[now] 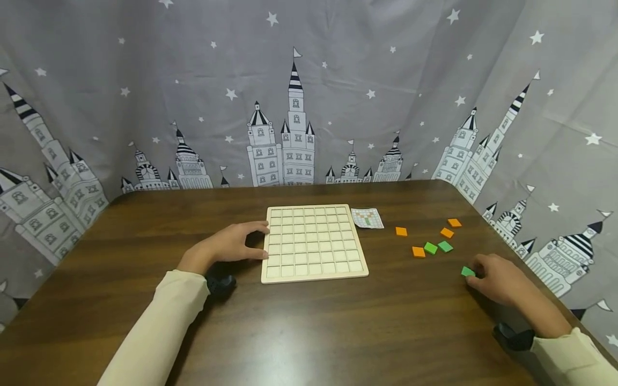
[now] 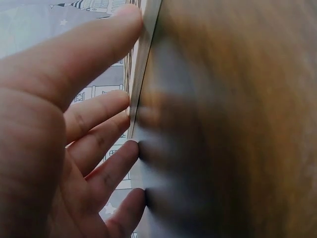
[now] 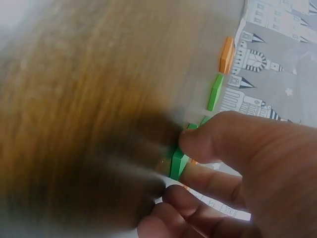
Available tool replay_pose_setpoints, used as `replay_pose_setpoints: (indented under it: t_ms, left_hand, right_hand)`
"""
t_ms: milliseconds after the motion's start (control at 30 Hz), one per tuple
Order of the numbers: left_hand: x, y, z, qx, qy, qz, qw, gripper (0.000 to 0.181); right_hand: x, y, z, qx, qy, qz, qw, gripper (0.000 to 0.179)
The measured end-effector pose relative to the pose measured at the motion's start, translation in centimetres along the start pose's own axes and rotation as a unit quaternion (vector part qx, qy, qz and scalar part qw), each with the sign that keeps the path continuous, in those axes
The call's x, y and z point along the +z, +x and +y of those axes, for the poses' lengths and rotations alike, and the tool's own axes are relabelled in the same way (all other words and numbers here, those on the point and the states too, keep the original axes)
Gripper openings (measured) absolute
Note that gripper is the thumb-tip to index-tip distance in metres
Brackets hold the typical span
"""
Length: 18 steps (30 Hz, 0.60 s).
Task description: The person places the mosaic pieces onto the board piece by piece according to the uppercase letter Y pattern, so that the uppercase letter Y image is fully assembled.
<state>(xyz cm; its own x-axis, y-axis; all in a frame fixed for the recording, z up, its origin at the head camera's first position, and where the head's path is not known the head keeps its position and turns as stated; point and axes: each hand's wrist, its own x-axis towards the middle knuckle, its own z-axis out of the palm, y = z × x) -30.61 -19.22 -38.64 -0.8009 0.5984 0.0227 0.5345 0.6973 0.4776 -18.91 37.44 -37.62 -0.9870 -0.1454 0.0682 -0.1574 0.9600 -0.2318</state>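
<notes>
Can pass low across the near tabletop [image 1: 367, 327], between wooden grid board [image 1: 314, 244] and right hand [image 1: 499, 280]. Blocked farther back by orange tiles [image 1: 418, 252] and green tiles [image 1: 431, 248], at board's left edge by left hand [image 1: 226, 245], beyond by castle-print curtain [image 1: 362, 123].

- Left hand [image 2: 49, 131]: fingers spread; thumb and index fingertip at the edge of the pale board [image 2: 142, 55].
- Surface [image 2: 237, 99]: brown, wood-grained, blurred; meets the board along that edge.
- Backdrop [image 2: 34, 25]: grey, printed with buildings and stars, visible between the fingers.

One green tile [image 1: 466, 272] is partly hidden
</notes>
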Motion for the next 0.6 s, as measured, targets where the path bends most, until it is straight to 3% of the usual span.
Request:
replay_pose_setpoints:
  t_ms: [233, 400, 600]
  left_hand:
    - [0.0, 0.0, 0.0, -0.007, -0.001, -0.003, 1.0, 0.062]
    - [-0.2, 0.2, 0.2, -0.01, -0.002, 0.0, 0.9999, 0.061]
    - [0.0, 0.3, 0.2, -0.017, 0.003, -0.003, 0.9998, 0.062]
  right_hand:
    - [0.3, 0.4, -0.2, -0.038, -0.015, 0.014, 0.9991, 0.019]
    - [0.3, 1.1, -0.6, -0.028, -0.014, 0.006, 0.9995, 0.023]
    - [0.3, 3.5, -2.8, -0.046, 0.006, 0.011, 0.9989, 0.024]
